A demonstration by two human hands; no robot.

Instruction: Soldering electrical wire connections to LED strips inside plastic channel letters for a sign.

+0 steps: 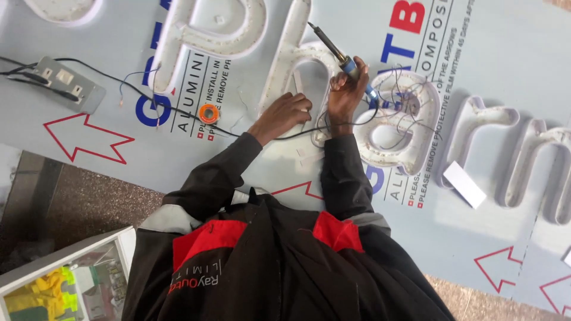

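the right hand [348, 89] grips a soldering iron [336, 50], tip raised over the letter shell [285, 59]. the left hand [285, 113] rests curled on thin wires [398, 113] beside it. the hot tip could scorch the shell, or the loose cable [148, 98] could snag.

Matt white plastic letter shells [410, 113] lie on a smooth, film-covered panel [511, 53]; the jacket [267, 261] is cloth.
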